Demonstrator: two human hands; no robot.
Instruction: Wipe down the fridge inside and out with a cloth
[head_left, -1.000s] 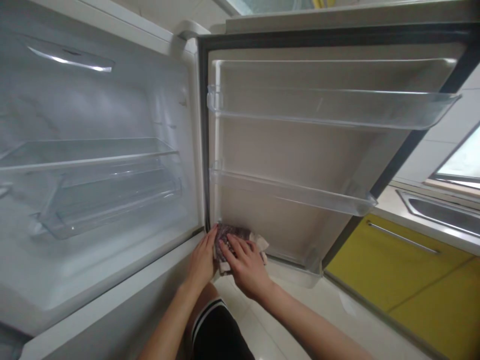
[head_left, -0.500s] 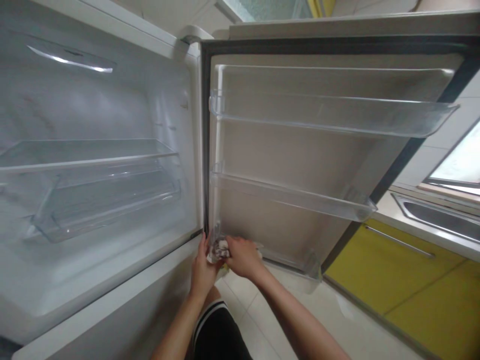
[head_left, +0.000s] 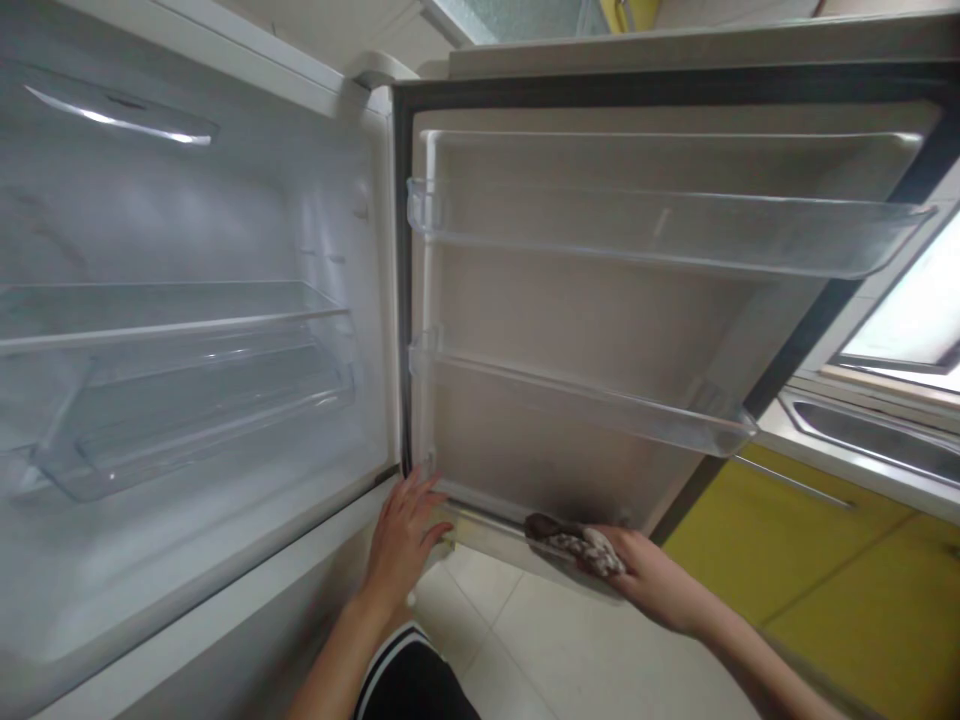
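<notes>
A brown-and-white cloth [head_left: 577, 545] is bunched in my right hand [head_left: 656, 580], which is closed on it at the lowest clear door shelf [head_left: 495, 530]. The cloth lies along that shelf toward its outer end. My left hand [head_left: 405, 530] is at the hinge-side end of the same shelf, fingers spread and holding nothing. The fridge door [head_left: 570, 310] stands wide open to the right of the fridge compartment [head_left: 225, 220].
Two more clear shelves, an upper one [head_left: 637, 235] and a middle one [head_left: 585, 400], cross the door. Inside the fridge are a glass shelf [head_left: 172, 305] and a clear drawer [head_left: 217, 420]. Yellow cabinets [head_left: 810, 540] and a sink [head_left: 870, 430] stand at right.
My right hand has carried the cloth rightward along the lowest door shelf, away from the hinge side. My left hand has stayed near the hinge and its fingers have spread. The view has shifted slightly.
</notes>
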